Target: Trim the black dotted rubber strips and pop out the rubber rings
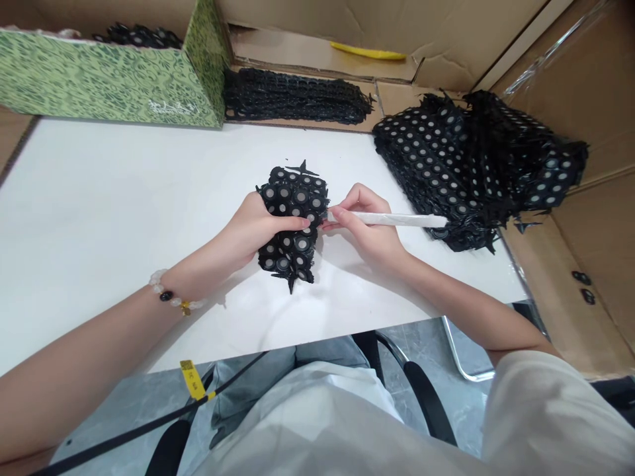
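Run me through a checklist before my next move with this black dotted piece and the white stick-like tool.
1. Left hand grips the black dotted piece: ok, thumb across its face.
2. Right hand holds the white stick-like tool: ok, between thumb and fingers.
3. Tool's inner tip in plain sight: not ok, hidden at the piece's right edge.
4. Tool's outer end free of the dotted pile: cannot tell, they overlap in this view.
5. Black bundle apart from both hands: ok, it lies beside the green box.
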`<state>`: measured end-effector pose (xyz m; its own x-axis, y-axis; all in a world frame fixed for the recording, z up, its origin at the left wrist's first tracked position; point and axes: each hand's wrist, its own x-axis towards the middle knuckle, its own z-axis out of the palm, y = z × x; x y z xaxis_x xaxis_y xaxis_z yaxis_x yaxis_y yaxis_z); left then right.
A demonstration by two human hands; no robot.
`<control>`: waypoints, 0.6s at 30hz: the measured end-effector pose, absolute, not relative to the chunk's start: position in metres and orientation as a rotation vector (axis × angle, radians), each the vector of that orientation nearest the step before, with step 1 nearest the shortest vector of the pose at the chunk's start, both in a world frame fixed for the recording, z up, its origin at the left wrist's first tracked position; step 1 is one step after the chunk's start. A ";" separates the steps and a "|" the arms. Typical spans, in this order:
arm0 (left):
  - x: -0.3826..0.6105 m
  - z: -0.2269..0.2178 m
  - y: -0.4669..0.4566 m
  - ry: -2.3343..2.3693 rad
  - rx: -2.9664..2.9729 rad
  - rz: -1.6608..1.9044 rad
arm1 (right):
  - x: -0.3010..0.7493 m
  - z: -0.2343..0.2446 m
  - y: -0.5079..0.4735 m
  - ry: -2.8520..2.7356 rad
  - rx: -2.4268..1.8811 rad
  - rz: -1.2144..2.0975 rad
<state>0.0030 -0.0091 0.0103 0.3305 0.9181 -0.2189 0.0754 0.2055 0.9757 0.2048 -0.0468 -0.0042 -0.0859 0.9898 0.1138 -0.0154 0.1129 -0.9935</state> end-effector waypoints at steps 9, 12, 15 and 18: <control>0.006 0.008 -0.012 1.028 1.249 0.870 | 0.205 -0.007 -0.047 -1.435 -1.091 1.091; 0.007 0.006 -0.015 1.063 1.263 0.891 | 0.204 -0.007 -0.048 -1.456 -1.101 1.046; 0.009 0.006 -0.018 1.078 1.290 0.876 | 0.202 -0.009 -0.049 -1.457 -1.138 1.018; 0.010 0.008 -0.021 1.096 1.356 0.855 | 0.201 -0.012 -0.047 -1.469 -1.165 1.019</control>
